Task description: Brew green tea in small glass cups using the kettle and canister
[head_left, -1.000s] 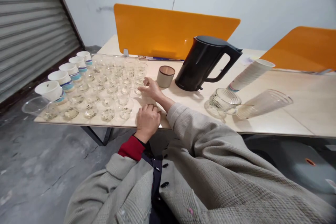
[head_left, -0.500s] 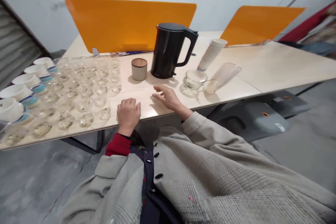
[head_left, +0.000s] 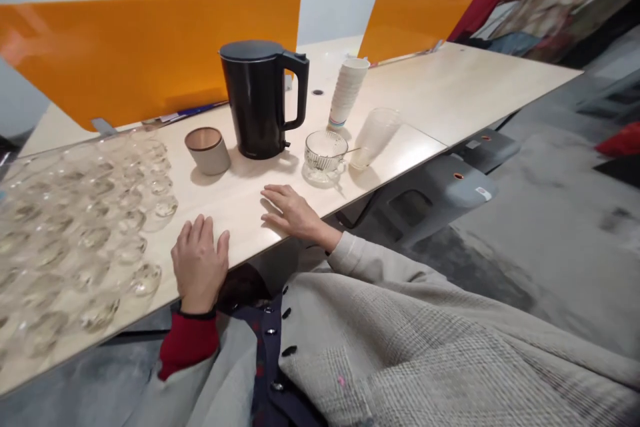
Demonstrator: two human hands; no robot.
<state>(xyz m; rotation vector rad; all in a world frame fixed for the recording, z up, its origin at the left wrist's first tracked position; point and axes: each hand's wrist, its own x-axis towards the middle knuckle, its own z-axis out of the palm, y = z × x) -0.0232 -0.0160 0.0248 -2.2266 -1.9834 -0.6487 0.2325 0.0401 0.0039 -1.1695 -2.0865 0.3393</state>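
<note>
My left hand (head_left: 201, 265) rests palm down at the table's front edge, fingers slightly apart, holding nothing. Beside it on the left stand rows of small clear cups (head_left: 95, 237). My right hand (head_left: 290, 212) lies on its side on the table, fingers stretched out and nothing in them. Beyond the hands are a grey cup with a brown inside (head_left: 207, 152) and a black electric kettle (head_left: 255, 100). A glass cup on a saucer (head_left: 325, 155) sits just past my right hand, with a thin handle poking out to its right.
A leaning stack of white paper cups (head_left: 349, 91) and tilted clear plastic cups (head_left: 376, 137) stand right of the glass cup. Orange dividers (head_left: 165, 53) line the table's back. Grey chairs (head_left: 440, 190) are tucked along the right. Another person (head_left: 560, 0) is at the far right.
The view has swung to the right, so the table's things sit further left and the white cups at the far left have left the picture. Both hands stay on the table.
</note>
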